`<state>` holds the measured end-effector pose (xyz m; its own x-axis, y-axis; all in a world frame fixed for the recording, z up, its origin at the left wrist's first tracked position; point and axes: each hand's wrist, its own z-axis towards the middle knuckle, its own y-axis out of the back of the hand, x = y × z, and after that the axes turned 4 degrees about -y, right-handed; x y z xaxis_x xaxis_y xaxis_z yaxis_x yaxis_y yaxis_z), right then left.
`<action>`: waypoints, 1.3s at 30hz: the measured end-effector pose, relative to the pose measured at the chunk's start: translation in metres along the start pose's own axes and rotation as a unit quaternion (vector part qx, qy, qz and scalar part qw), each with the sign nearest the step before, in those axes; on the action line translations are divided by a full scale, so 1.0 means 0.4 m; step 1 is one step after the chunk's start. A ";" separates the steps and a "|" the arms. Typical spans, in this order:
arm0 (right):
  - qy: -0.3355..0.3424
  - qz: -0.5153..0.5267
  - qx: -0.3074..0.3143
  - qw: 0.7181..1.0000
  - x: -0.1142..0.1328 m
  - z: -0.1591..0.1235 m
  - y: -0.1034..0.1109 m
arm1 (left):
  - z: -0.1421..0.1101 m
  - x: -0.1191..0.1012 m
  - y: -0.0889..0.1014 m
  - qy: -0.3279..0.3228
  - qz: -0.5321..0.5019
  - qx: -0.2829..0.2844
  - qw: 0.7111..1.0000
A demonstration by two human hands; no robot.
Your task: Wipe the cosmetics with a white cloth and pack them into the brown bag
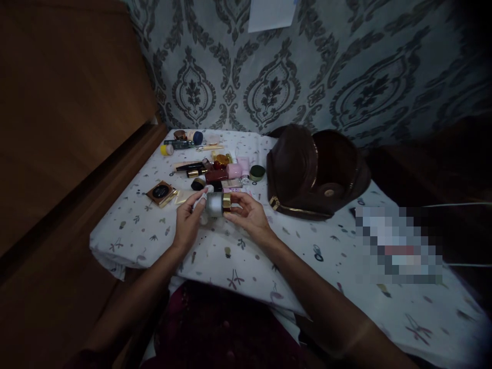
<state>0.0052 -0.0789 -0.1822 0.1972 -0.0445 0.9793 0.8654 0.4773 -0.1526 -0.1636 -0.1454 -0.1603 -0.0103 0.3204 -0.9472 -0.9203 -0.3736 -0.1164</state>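
A frosted bottle (214, 204) with a gold cap (227, 202) lies sideways between my hands, just above the table's near side. My right hand (249, 214) grips it at the cap end, fingers curled round the gold. At the other end, my left hand (189, 218) pinches a crumpled white cloth (204, 207) against the bottle. Close beyond my hands lie a dark red pouch-like item (217, 176), a pink jar (233, 170) and a round dark-lidded pot (198, 183). A gold square compact (161, 193) sits to the left.
A brown leather bag (294, 159) stands open on the right, its zip hanging loose. Further back are a yellow-capped item (166, 149), a blue-capped bottle (197, 137) and a green-lidded jar (257, 172). A wooden cabinet (77, 102) borders the patterned tablecloth (154, 246). A blurred-out patch covers something far right.
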 end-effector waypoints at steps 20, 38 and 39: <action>-0.017 0.025 -0.032 0.999 -0.002 -0.004 -0.007 | 0.008 -0.031 -0.015 -0.206 0.124 0.016 0.970; 0.041 -0.251 0.101 0.962 0.054 -0.007 0.062 | -0.043 -0.006 0.026 -0.056 0.161 0.122 0.978; 0.043 -0.254 0.098 0.961 0.050 -0.007 0.059 | -0.043 -0.007 0.025 -0.055 0.162 0.121 0.978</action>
<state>0.0310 -0.0709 -0.1665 -0.1837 -0.3834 0.9051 0.7588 0.5300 0.3785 -0.1661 -0.1650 -0.1641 -0.3465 0.3166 -0.8830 -0.9271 -0.2589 0.2709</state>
